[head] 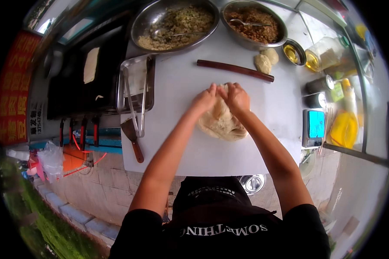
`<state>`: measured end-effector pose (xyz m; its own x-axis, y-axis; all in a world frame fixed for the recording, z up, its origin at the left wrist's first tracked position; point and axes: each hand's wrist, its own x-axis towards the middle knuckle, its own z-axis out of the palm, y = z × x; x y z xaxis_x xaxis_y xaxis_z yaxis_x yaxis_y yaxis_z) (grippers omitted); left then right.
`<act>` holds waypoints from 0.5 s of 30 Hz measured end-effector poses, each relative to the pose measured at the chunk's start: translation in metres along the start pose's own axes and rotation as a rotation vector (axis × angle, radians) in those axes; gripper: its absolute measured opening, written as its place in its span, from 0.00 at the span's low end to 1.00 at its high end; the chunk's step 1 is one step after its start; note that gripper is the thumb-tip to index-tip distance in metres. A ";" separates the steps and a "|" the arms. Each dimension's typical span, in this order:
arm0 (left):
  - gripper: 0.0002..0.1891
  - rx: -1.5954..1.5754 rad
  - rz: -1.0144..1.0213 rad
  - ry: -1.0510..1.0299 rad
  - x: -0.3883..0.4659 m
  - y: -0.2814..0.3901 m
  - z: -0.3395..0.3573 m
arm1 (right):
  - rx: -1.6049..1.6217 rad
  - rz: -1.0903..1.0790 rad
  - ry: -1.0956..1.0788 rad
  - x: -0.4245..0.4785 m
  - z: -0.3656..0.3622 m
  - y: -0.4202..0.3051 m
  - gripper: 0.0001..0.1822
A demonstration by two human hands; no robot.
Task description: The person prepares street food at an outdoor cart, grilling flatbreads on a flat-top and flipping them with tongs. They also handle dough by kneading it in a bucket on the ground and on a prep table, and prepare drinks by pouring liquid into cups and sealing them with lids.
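Note:
A large lump of soft dough point(223, 124) lies on the white work board point(168, 145) before me. My left hand point(206, 98) grips the dough's far end, with the fingertips curled into it. Close beside it, my right hand point(238, 98) has hold of the same end, and the two hands nearly touch. The fingers cover part of the dough there. Beyond my hands lies a dark wooden rolling pin point(235, 69), its right end beside two small dough balls point(263, 63).
Steel bowls of pale filling point(188, 22) and brown filling point(254, 27) stand at the back. Leftward are a metal tray point(120, 94) with tongs point(144, 97), a scraper point(133, 137) and a black griddle point(71, 94). An oil bowl point(291, 53), cans point(319, 83) and a digital scale point(313, 128) line the right.

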<state>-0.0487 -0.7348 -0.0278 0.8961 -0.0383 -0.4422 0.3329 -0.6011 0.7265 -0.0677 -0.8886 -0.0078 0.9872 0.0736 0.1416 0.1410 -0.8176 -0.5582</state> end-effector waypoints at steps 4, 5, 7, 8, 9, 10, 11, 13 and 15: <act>0.24 0.273 0.004 0.123 -0.077 0.051 -0.021 | 0.215 0.061 -0.154 -0.058 -0.081 -0.045 0.13; 0.24 0.332 0.183 0.200 -0.098 0.033 0.006 | 0.179 0.147 -0.143 -0.070 -0.091 -0.054 0.13; 0.23 0.371 0.488 0.249 -0.141 0.006 0.053 | 0.061 0.133 0.183 -0.106 -0.055 -0.044 0.19; 0.23 0.262 0.561 0.235 -0.160 -0.011 0.065 | 0.059 0.027 0.150 -0.128 -0.042 -0.042 0.25; 0.24 0.274 0.561 0.261 -0.179 -0.015 0.064 | 0.036 0.030 0.147 -0.151 -0.034 -0.041 0.26; 0.24 0.323 0.604 0.279 -0.191 -0.031 0.067 | 0.024 -0.006 0.142 -0.170 -0.027 -0.041 0.28; 0.24 0.368 0.636 0.299 -0.196 -0.046 0.069 | 0.012 -0.045 0.123 -0.183 -0.020 -0.040 0.30; 0.23 0.379 0.689 0.396 -0.179 -0.045 0.064 | 0.007 -0.090 0.156 -0.173 -0.012 -0.037 0.31; 0.22 0.414 0.692 0.464 -0.150 -0.040 0.059 | -0.005 -0.103 0.171 -0.139 -0.005 -0.027 0.30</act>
<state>-0.2133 -0.7526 -0.0215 0.9136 -0.2247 0.3389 -0.3703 -0.8039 0.4654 -0.2087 -0.8790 -0.0085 0.9405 0.0591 0.3347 0.2396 -0.8138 -0.5295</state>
